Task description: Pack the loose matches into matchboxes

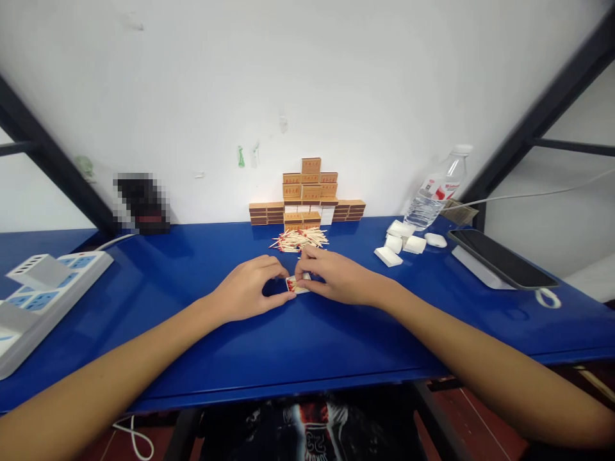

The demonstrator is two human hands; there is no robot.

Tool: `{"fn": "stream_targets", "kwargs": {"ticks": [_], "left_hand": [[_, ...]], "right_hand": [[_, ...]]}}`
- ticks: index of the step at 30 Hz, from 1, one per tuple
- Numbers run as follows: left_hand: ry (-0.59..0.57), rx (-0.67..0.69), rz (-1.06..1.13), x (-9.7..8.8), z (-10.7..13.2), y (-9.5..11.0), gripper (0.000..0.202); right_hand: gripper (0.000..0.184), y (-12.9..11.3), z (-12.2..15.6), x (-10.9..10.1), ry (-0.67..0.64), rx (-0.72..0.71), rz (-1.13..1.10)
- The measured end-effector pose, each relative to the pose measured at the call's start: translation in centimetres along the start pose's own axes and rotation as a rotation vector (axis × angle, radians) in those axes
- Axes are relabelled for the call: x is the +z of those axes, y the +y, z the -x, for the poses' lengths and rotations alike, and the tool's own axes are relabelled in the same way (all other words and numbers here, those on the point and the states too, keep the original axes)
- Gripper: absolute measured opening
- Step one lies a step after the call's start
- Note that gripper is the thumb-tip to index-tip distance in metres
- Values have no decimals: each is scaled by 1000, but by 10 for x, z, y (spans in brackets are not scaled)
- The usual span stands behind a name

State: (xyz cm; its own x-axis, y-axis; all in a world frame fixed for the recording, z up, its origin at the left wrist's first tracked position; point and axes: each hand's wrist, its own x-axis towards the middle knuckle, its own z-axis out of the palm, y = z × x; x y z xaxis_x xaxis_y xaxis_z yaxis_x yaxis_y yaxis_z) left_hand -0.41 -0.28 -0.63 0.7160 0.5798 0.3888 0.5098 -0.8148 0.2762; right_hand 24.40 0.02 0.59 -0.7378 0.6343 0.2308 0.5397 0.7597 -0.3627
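Note:
A small white matchbox tray (291,285) with red-tipped matches (294,282) in it lies on the blue table between my hands. My left hand (252,285) pinches its left end between thumb and fingers. From the right, my right hand (331,274) reaches over the tray, fingers bent and closed at the matches; its fingers hide the tray's right part. Just behind the hands is a loose pile of matches (302,239). Two matchboxes (302,221) stand behind that pile, before a stepped stack of brown matchboxes (311,191) against the wall.
To the right lie several white tray pieces (388,256), a white earphone case (435,240), a tilted water bottle (436,187) and a phone (502,257) on a white stand. On the left, a power strip (72,301) holds plugs. Dark metal bars flank the blue table (192,378).

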Motion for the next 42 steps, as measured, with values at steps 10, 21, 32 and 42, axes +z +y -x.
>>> {"fn": "stream_targets", "kwargs": {"ticks": [10,21,32,42], "left_hand": [[-9,-21,-12,-1,0,1,25],[-5,-9,-9,-2,0,2,26],[9,-17,-30,0,1,-1,24],[-27,-1,27,-1,0,5,25]], "right_hand": [[10,13,3,-13,103,85,38],[6,51,9,-18,-66,164,4],[12,11,5,-18,22,105,-39],[28,22,-14,0,235,476,91]]}}
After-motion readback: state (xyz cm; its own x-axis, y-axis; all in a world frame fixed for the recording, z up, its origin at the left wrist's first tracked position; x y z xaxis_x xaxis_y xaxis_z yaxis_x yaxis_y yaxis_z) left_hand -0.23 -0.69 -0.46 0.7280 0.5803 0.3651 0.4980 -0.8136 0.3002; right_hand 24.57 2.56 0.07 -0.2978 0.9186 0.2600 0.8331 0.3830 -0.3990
